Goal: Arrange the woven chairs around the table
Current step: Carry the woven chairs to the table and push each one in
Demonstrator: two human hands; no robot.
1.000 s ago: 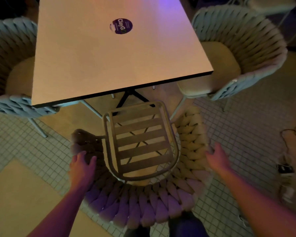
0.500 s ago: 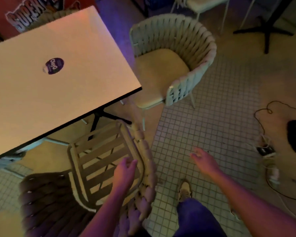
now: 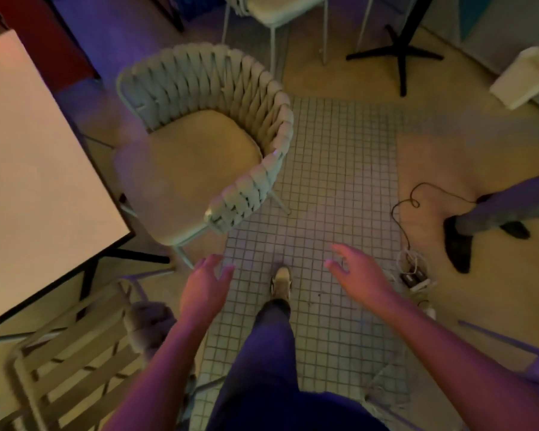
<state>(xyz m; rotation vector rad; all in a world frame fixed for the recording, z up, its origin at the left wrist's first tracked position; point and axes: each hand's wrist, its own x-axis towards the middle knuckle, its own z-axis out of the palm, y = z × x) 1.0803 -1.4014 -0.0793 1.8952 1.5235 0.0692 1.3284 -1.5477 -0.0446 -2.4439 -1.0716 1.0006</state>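
Neither hand held anything: my left hand [image 3: 204, 290] and my right hand [image 3: 360, 275] both hung spread and empty above the tiled floor [image 3: 333, 169], fingers loose, palms down, well apart from each other and touching no chair.

Of the woven chairs, two showed in my view. One, without a cushion [image 3: 75, 368], sat at the lower left with its bare slatted seat pointing toward the table [image 3: 28, 150]; I judged it already placed at that side. The other, the cushioned chair [image 3: 206, 141], stood just beside the table's right edge but angled, with its open front turned partly toward the corner, not square to the edge. I judged that one was next and still needed straightening or pushing in. How many chairs remained beyond that, I could not tell.

Its back was a curved band of thick, soft-looking rope plaited over a thin pale metal frame, with slim legs and a smooth, flat, padded seat. I guessed it would be light enough to drag. The tabletop was flat, pale and sharp-cornered with a dark edge. A loose cable [image 3: 402, 213] lay on the floor near my right side.
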